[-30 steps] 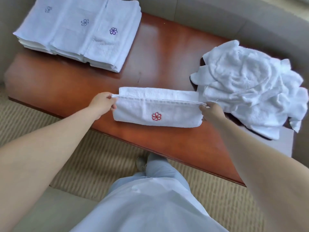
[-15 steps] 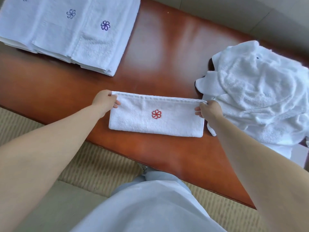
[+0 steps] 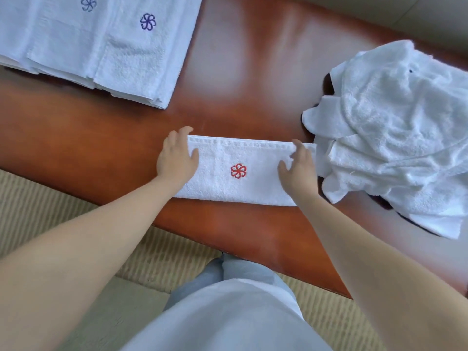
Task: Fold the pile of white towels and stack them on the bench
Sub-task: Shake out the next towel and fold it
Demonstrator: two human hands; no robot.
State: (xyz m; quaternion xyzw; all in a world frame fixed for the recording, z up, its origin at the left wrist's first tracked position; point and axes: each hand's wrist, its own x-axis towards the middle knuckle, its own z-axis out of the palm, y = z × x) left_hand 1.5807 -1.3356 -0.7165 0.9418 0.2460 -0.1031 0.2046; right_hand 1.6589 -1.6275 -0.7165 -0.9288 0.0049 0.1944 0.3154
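Both hands, left hand (image 3: 177, 158) and right hand (image 3: 298, 168), lie flat and open on the folded towel (image 3: 238, 183), apparently pressing its crease against the surface (image 3: 228, 97).

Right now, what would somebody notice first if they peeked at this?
Probably the folded white towel with the red flower at the bench's near edge, with the left hand and right hand resting on its ends. A crumpled towel pile sits at the right, folded stacks far left.
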